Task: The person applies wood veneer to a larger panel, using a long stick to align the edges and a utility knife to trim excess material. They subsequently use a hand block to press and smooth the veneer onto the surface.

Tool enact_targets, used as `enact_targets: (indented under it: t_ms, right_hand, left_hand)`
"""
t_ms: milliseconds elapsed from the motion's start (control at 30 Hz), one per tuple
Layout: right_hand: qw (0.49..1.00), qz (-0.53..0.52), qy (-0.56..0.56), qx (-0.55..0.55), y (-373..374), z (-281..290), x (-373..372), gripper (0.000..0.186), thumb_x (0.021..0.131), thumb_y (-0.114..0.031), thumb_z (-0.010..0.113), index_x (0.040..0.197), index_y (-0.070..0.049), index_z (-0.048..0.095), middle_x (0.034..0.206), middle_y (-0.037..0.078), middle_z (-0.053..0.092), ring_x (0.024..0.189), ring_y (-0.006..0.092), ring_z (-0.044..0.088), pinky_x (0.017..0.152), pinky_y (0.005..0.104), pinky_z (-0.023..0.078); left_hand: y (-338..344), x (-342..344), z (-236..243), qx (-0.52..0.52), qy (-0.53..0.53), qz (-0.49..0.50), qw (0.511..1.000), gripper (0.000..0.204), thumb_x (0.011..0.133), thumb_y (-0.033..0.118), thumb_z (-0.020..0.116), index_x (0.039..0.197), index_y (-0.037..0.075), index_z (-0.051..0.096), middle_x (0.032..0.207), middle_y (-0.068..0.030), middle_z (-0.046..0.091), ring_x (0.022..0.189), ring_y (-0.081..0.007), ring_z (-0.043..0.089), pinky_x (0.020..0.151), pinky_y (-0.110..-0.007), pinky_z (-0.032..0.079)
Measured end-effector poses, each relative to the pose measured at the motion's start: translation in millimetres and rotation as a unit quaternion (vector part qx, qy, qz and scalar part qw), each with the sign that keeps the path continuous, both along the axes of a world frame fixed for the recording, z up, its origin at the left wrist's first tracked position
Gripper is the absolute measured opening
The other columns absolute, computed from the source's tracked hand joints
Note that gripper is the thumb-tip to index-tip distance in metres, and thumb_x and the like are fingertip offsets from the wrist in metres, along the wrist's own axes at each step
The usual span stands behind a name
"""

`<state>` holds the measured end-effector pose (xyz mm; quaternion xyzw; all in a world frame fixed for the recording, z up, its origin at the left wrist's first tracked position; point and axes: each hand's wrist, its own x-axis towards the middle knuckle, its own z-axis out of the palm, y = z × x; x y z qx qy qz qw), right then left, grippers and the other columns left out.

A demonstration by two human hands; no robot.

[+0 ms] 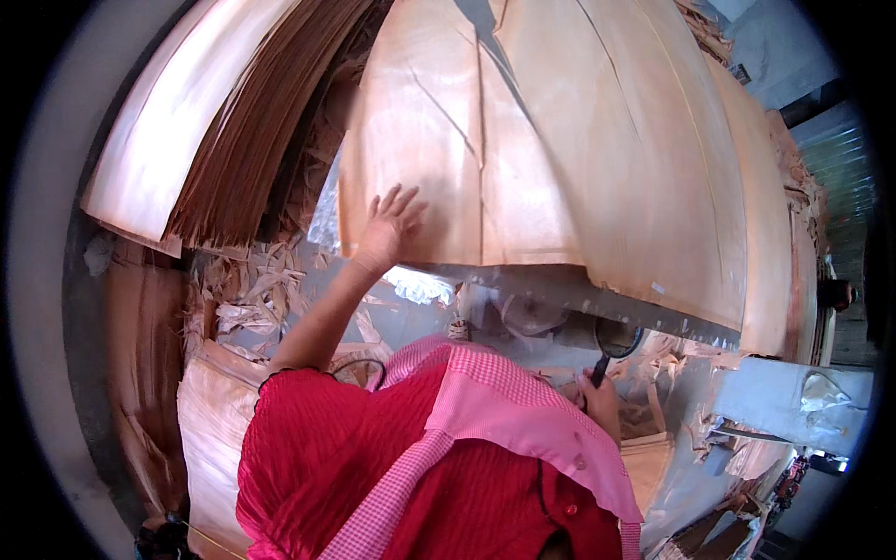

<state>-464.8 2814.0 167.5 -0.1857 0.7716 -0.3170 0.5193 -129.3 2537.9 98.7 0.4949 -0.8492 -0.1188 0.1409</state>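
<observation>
My left hand rests with spread fingers on a pale wood veneer sheet, near its front left corner. Long cracks run through the sheet, and a tapering gap at the far side shows a grey surface beneath. Below the sheet's front edge, my right hand is closed around the black handle of a tool with a round, ring-like head. Part of that hand is hidden by my pink checked apron, and the tool's exact kind is unclear.
A thick stack of veneer stands at the left. Torn veneer scraps litter the floor beside it. The grey table edge shows under the sheet's front. At the right is a pale bench-like surface with clear plastic on it.
</observation>
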Motion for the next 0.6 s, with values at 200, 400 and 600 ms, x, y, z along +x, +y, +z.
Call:
enact_targets:
  t_ms: [200, 400, 600]
  right_hand:
    - [0.976, -0.065, -0.166, -0.125, -1.3, -57.8, 98.1, 0.017, 0.083, -0.008, 0.050, 0.098, -0.002, 0.049, 0.078, 0.010, 0.057, 0.054, 0.0116, 0.048, 0.051, 0.0256, 0.042]
    - [0.980, -0.022, -0.189, -0.052, 18.6, -55.2, 200.0, 0.030, 0.082, -0.009, 0.051, 0.109, 0.002, 0.046, 0.086, 0.012, 0.061, 0.061, 0.0141, 0.055, 0.058, 0.0271, 0.046]
    - [0.974, -0.137, -0.167, -0.075, -50.0, -37.1, 276.3, 0.018, 0.081, -0.012, 0.054, 0.093, 0.002, 0.053, 0.078, 0.011, 0.060, 0.054, 0.0131, 0.051, 0.048, 0.0280, 0.046]
  left_hand:
    - [18.4, 82.5, -11.3, -0.017, -0.025, -0.052, 0.998, 0.040, 0.079, 0.017, 0.053, 0.118, 0.017, 0.048, 0.132, -0.0068, 0.036, 0.126, -0.0291, 0.026, 0.101, -0.049, 0.020]
    - [13.1, 141.6, 16.4, 0.005, -0.031, -0.125, 0.992, 0.039, 0.079, 0.018, 0.056, 0.118, 0.016, 0.049, 0.132, -0.0066, 0.036, 0.125, -0.0286, 0.027, 0.101, -0.048, 0.022]
    - [-63.3, 207.7, 14.7, 0.021, -0.006, -0.150, 0.988, 0.043, 0.078, 0.017, 0.058, 0.119, 0.012, 0.047, 0.133, -0.0088, 0.035, 0.126, -0.0310, 0.025, 0.101, -0.049, 0.021]
